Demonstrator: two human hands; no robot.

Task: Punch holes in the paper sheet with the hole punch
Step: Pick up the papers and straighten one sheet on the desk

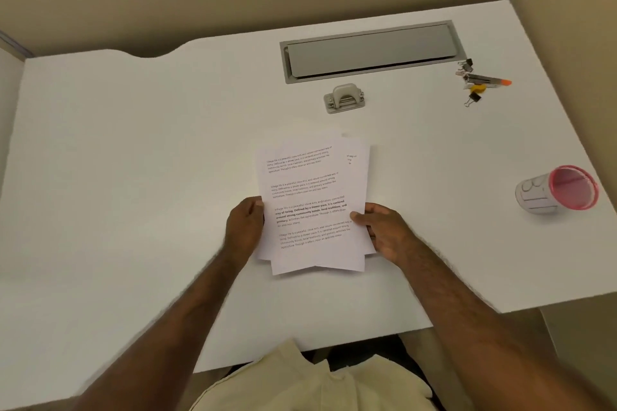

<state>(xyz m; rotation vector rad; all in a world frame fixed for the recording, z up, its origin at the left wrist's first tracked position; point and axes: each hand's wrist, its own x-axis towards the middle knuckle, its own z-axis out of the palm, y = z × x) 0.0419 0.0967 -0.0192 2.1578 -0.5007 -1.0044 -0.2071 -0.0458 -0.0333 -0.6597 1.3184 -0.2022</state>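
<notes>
- A loose stack of printed paper sheets [312, 203] lies on the white desk [133, 150], its long axis running from the person toward the hole punch, tilted slightly so the far end leans right; the sheets are fanned and not squared up.
- The left hand [243, 227] grips the stack's left edge near its lower half, fingers curled round the edge.
- The right hand [384, 230] pinches the right edge opposite it, thumb on top of the page and fingers apparently underneath, though they are hidden.
- The grey hole punch [344, 98] sits beyond the far end of the stack, apart from it, with its long base lying crosswise to the sheets and its handle arched up; neither hand touches it.
- Beyond the hole punch a grey cable tray lid [369, 50] is set into the desk, running the same crosswise way.
- To the right of the hole punch, well apart, lie binder clips and an orange-tipped marker [480, 81].
- A pink-rimmed cup [557, 190] lies on its side, far right of the stack.
</notes>
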